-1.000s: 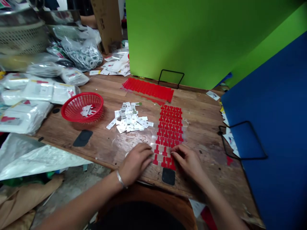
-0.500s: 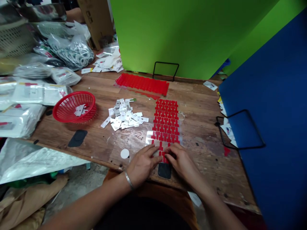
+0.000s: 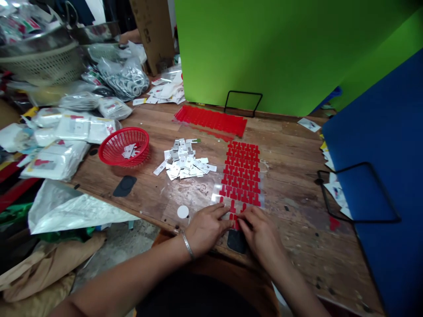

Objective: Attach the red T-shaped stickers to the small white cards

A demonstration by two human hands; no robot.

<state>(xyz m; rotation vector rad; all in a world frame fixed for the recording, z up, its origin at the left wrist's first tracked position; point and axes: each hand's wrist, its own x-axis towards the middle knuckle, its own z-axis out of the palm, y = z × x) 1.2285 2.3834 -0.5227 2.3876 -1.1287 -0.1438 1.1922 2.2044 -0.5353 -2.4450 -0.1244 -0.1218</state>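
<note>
Rows of red T-shaped stickers [image 3: 243,169] run on a clear sheet [image 3: 216,191] toward the table's near edge. My left hand [image 3: 206,226], with a silver bracelet at the wrist, lies on the sheet's near end, fingers stretched out and thumb against the nearest red pieces. Just right of it, my right hand [image 3: 261,229] has thumb and forefinger pinched at the edge of a red T-shaped sticker [image 3: 235,221]; its fingertips partly cover the piece. A dark patch [image 3: 236,241] shows below the hands. Left of the sheet lies a loose pile of small white printed cards [image 3: 185,160].
A red plastic basket [image 3: 124,147] holds a few white cards. Red strips [image 3: 211,121] lie at the back, before a green panel [image 3: 257,53] with a black wire stand [image 3: 243,103]. A blue panel [image 3: 380,132] borders the right; bagged goods [image 3: 72,127] crowd the left.
The view has swung a little left, so everything sits further right in the picture. Both hands stay at the sheet's near end, with hardly any movement against it.
</note>
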